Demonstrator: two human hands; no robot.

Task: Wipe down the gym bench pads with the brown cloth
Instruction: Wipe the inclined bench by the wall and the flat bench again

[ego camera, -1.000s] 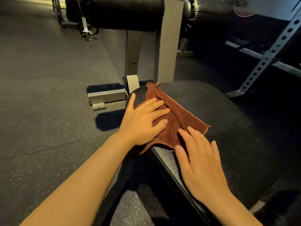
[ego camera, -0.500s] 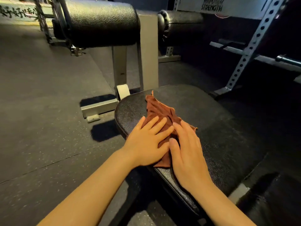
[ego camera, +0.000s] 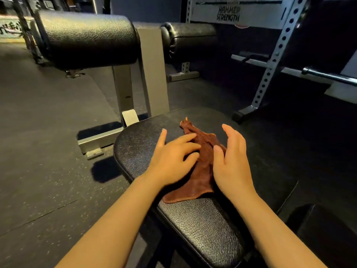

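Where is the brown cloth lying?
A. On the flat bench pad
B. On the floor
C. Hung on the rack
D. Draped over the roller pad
A: the cloth lies bunched on the flat pad, between the left hand and right hand.

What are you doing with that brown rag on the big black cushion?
A person is wiping a gym bench pad with a brown cloth. The cloth lies bunched on the pad between both hands. The left hand rests on its left side with fingers spread. The right hand sits open along its right edge. The roller pads behind look untouched for now.
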